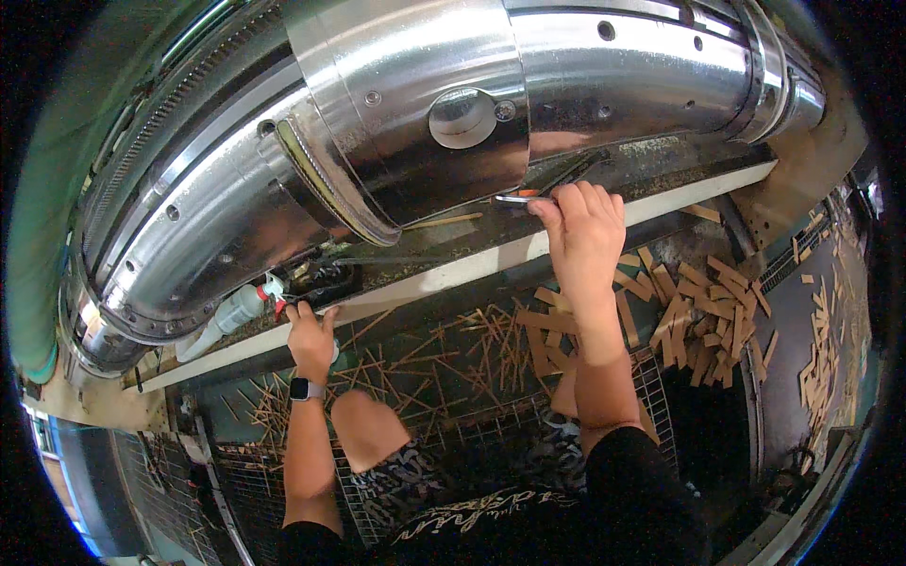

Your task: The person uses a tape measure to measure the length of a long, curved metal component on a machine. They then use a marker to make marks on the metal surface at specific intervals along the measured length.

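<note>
My right hand is closed around a slim silver metal tool. The tool points left, close under the lower edge of a large shiny metal cylinder; its exact kind is hard to make out. A small orange piece shows just behind it. My left hand, with a watch on the wrist, lies at the long pale rail, thumb and fingers apart. Close to its fingertips is a spray bottle with a red collar, lying beside the cylinder.
Thin cardboard strips litter the area below the rail. Broader cardboard pieces are heaped at the right, with more scraps further right. A toothed ring and a band circle the cylinder. Wire mesh lies near my legs.
</note>
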A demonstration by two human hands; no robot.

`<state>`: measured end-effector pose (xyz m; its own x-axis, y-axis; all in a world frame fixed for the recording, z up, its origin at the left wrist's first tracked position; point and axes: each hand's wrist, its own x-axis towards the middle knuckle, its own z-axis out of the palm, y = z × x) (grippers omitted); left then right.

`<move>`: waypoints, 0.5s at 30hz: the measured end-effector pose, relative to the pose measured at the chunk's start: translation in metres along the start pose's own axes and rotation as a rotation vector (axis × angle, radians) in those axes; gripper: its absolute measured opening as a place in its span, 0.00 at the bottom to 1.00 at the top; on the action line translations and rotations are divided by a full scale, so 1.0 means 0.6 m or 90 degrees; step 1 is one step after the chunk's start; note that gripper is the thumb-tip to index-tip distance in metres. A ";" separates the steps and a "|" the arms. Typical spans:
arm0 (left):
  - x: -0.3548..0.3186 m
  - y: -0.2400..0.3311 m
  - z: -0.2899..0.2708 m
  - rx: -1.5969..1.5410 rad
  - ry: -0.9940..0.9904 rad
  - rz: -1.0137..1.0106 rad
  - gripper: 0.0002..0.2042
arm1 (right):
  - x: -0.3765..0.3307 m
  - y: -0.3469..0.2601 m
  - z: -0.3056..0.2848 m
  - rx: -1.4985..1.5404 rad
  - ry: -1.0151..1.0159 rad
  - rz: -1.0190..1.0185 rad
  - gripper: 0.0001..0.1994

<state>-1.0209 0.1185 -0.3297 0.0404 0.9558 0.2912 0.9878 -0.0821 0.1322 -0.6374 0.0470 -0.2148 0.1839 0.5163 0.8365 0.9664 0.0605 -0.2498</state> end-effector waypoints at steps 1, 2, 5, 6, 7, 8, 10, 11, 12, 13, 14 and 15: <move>-0.001 -0.003 0.001 0.002 0.005 0.001 0.26 | -0.003 0.001 0.003 -0.005 -0.003 -0.009 0.13; -0.002 -0.004 0.001 0.003 0.010 0.002 0.26 | -0.002 0.000 0.004 0.001 0.000 -0.008 0.13; -0.006 -0.007 0.003 0.007 0.036 0.013 0.26 | -0.010 -0.008 0.009 0.007 0.001 0.024 0.11; -0.006 -0.004 0.004 0.007 0.049 0.020 0.26 | -0.017 -0.014 0.007 -0.001 0.000 0.053 0.10; -0.001 -0.002 0.004 0.021 0.043 0.018 0.26 | -0.016 -0.020 0.007 -0.005 0.014 0.078 0.09; -0.008 -0.003 0.007 0.035 0.038 0.016 0.26 | -0.032 -0.029 0.006 -0.005 0.008 0.117 0.07; -0.010 -0.002 0.009 0.031 0.117 0.063 0.26 | -0.034 -0.031 0.004 0.014 -0.004 0.125 0.08; -0.008 -0.008 0.005 0.025 0.092 0.047 0.25 | -0.033 -0.031 0.004 0.017 -0.013 0.114 0.08; -0.009 -0.005 -0.001 0.014 0.063 0.029 0.25 | -0.030 -0.029 0.002 0.017 -0.015 0.110 0.08; -0.010 -0.002 -0.007 0.004 0.033 0.012 0.25 | -0.029 -0.027 0.001 0.017 -0.018 0.107 0.08; -0.005 0.004 -0.005 -0.022 0.029 0.024 0.25 | -0.029 -0.026 0.000 0.016 -0.020 0.104 0.07; -0.005 0.002 -0.003 -0.013 0.047 0.030 0.25 | -0.028 -0.024 -0.001 0.027 -0.014 0.100 0.07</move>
<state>-1.0201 0.1151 -0.3287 0.0751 0.9275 0.3662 0.9818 -0.1331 0.1356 -0.6541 0.0370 -0.2250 0.3272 0.5402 0.7753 0.9179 0.0134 -0.3967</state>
